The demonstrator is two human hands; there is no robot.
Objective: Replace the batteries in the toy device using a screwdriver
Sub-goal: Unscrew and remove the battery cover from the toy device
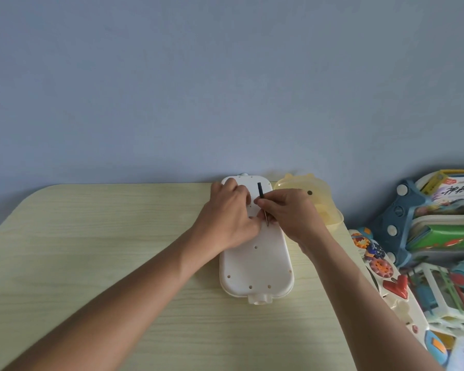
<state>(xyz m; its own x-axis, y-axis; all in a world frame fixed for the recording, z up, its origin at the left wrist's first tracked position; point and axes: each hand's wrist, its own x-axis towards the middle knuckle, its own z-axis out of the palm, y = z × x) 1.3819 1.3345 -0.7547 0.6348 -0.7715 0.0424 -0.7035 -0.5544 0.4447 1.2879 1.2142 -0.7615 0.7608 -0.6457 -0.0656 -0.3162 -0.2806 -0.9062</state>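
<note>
A white toy device [255,266] lies back-side up on the pale wooden table [91,250], its long side running away from me, with several small screw holes in its shell. My left hand [229,215] rests on the device's upper half, fingers curled over it. My right hand [292,212] pinches a thin black-handled screwdriver [261,200], whose metal tip points down onto the device's back between my two hands. The battery cover is hidden under my hands.
A translucent yellow animal-shaped box [322,199] stands just right of the device by the wall. A pile of toys and books [439,236] crowds the right table edge. The blue wall runs along the table's far edge.
</note>
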